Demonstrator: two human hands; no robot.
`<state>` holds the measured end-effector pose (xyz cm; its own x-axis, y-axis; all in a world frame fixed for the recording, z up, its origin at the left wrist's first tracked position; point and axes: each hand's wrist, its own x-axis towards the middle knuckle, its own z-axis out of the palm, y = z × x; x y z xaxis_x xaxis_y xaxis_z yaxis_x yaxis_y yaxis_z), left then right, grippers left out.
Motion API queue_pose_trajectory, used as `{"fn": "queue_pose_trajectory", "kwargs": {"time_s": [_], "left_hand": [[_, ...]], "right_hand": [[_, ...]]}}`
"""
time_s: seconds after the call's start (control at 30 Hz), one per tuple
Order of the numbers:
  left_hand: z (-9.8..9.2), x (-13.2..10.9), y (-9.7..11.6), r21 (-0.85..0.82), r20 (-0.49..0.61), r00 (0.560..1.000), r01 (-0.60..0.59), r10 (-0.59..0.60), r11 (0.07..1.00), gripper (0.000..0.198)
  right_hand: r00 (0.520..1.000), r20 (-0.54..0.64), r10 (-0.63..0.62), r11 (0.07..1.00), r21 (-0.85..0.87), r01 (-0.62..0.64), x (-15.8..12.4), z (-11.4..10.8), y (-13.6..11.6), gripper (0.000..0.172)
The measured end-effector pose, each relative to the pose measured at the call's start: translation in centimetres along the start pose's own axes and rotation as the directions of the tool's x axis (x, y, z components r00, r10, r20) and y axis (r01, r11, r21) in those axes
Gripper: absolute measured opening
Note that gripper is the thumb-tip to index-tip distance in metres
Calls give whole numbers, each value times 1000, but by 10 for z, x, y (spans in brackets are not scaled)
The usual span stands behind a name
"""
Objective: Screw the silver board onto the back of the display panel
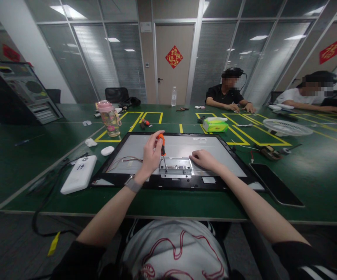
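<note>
My left hand (153, 152) is closed round the orange and black handle of a screwdriver (162, 146). Its shaft points down to the left part of a metal bracket (176, 168), though whether the tip sits in a screw is too small to tell. The bracket is fixed on the grey back of a flat display panel (127, 153) with a black frame, lying flat on the table. My right hand (205, 159) rests by the bracket's right edge, fingers curled; what they hold, if anything, is hidden. Thin wires run along the panel left of the bracket.
On the green table (157, 204), a white power bank (79, 175) lies left and a phone (276, 184) right. Behind stand a pink-lidded bottle (110, 120), a green tissue pack (215, 125) and a white round grille (287, 127). Two people sit across, and a computer case (19, 91) stands far left.
</note>
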<state>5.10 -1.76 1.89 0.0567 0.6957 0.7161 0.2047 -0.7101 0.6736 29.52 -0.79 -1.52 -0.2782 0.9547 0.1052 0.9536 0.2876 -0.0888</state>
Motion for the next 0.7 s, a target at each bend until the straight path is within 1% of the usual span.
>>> {"fn": "queue_pose_trajectory", "kwargs": {"time_s": [0.33, 0.7], "left_hand": [[1, 0, 0, -30, 8, 1000, 11, -11, 999, 29], [1, 0, 0, -51, 9, 1000, 10, -10, 999, 29]], "right_hand": [[1000, -17, -25, 1000, -16, 24, 1, 3, 2, 39], [1000, -9, -1, 1000, -12, 1, 1, 2, 1, 38]]}}
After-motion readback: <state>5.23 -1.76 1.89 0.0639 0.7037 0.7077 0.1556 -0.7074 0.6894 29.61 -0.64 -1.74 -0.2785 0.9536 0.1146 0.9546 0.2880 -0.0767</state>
